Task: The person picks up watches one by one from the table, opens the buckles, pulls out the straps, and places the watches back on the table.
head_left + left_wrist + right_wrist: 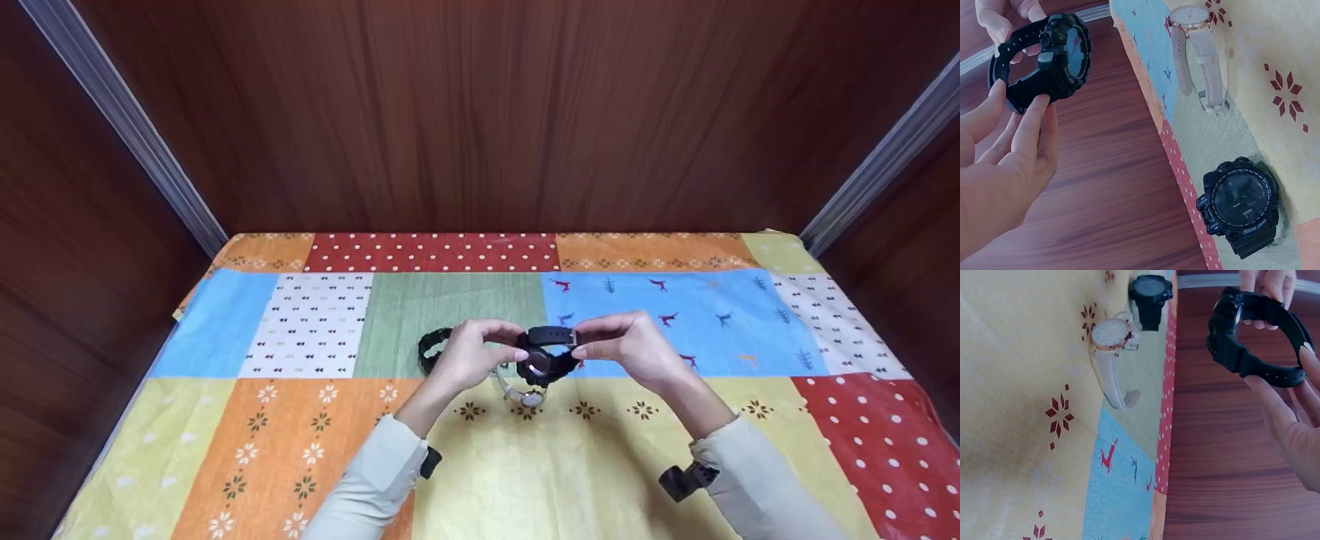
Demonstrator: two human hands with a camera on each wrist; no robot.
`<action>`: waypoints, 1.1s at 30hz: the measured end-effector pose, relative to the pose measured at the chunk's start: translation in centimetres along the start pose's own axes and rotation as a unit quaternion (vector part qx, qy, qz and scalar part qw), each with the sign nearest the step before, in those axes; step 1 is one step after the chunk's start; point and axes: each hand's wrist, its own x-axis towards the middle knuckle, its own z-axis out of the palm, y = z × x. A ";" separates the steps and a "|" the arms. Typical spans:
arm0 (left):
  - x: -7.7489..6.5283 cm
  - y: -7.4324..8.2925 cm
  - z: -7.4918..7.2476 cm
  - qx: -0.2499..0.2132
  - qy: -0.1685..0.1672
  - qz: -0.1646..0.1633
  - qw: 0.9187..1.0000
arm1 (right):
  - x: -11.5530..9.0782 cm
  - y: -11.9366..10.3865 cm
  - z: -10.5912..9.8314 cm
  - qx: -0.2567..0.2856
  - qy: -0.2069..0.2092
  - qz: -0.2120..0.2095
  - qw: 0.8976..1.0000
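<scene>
Left hand and right hand both pinch black watch, raised near white watch; other watch lies on cloth, left of white watch.

Black on strap and case of the held watch; black again on the sport watch, with white lettering around a dark dial. Whitish on the dial of the slim watch, with a rose-gold rim and pale strap. On the patchwork cloth, plain green, red with white dots, blue with red and darker reindeer and trees, white with tiny marks in rows, orange and yellow with flower motifs. Grained reddish brown on the panels; silvery grey on the corner strips.
</scene>
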 end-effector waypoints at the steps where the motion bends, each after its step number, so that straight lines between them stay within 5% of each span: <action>1: 0.0 0.0 0.0 0.002 0.000 0.000 1.000 | 0.0 0.0 0.0 0.000 0.000 0.002 1.000; 16: 0.3 0.5 0.3 0.005 0.008 0.011 1.000 | 0.0 -0.4 0.1 -0.016 -0.003 0.007 1.000; 25: 0.2 0.5 0.4 0.017 0.013 0.009 1.000 | 0.2 -0.3 -0.1 0.016 -0.050 0.000 0.999; 33: 0.2 0.5 0.4 0.026 0.014 0.009 1.000 | 0.3 -1.2 -0.2 -0.050 -0.056 -0.010 0.997</action>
